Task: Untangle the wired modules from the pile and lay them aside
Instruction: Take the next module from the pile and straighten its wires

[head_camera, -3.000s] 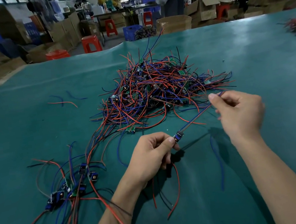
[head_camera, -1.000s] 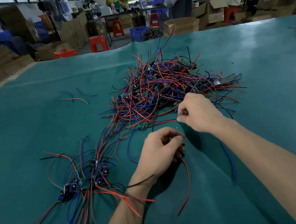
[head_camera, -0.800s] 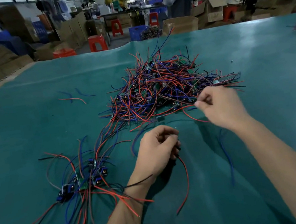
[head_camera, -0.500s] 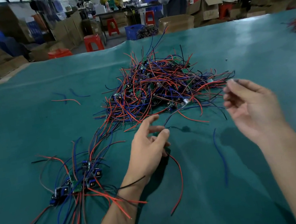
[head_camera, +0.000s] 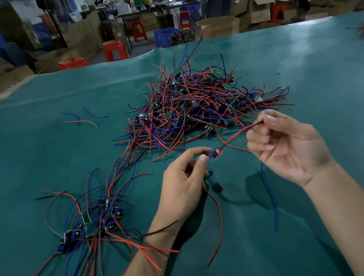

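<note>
Clearly the person is stretching one wired module (head_camera: 213,154) between both hands so its leads come away from the heap instead of dragging neighbours along. Their left hand (head_camera: 183,185) is pinching the small blue body of that module between thumb and fingertip, just above the green table cover (head_camera: 37,159), while their right hand (head_camera: 286,146) is gripping the far end of its red lead (head_camera: 235,136) between thumb and forefinger, the other fingers loosely curled. Holding it taut at both ends is, I'd judge, letting them see that nothing else is snagged on it.

Beyond the hands, the main pile (head_camera: 195,107) is sitting near the middle of the table, far too knotted to count. To the left, the finished group (head_camera: 90,224) is lying with module bodies bunched together and wires fanning toward the table edge, probably to keep them from re-tangling; I'm counting about six bodies there, though a few overlap. Three stray wire offcuts (head_camera: 79,121) are lying apart at the far left, and one loose blue wire (head_camera: 271,197) is resting under the right wrist
</note>
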Motion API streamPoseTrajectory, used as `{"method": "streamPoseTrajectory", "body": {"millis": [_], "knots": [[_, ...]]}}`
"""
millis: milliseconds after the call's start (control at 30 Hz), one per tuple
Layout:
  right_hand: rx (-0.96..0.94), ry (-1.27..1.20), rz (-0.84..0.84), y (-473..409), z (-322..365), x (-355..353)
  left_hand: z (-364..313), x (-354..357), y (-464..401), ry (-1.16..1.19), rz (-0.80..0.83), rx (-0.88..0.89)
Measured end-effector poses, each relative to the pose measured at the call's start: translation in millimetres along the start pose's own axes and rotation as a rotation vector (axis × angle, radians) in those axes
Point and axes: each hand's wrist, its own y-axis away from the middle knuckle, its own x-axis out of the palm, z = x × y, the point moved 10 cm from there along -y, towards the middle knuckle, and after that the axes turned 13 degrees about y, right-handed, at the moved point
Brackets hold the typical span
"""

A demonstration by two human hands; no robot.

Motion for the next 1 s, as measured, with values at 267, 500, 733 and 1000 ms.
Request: {"method": "streamPoseTrajectory", "body": {"millis": [267, 500, 733, 1000], "knots": [[0.095, 0.068, -0.277, -6, -29, -20, 3, 3, 5, 0.166, -0.024, -0.117], [0.152, 0.839, -0.382, -2, -50, -16, 1, -4, 6, 0.274, -0.091, -0.112], [-0.023, 0.604, -0.594, 2, -23, -36, -8, 13, 9, 0.235, 0.108, -0.132], [-0.068, 0.075, -0.577, 7, 3, -46, 3, 25, 12, 0.118, 0.228, -0.211]]}}
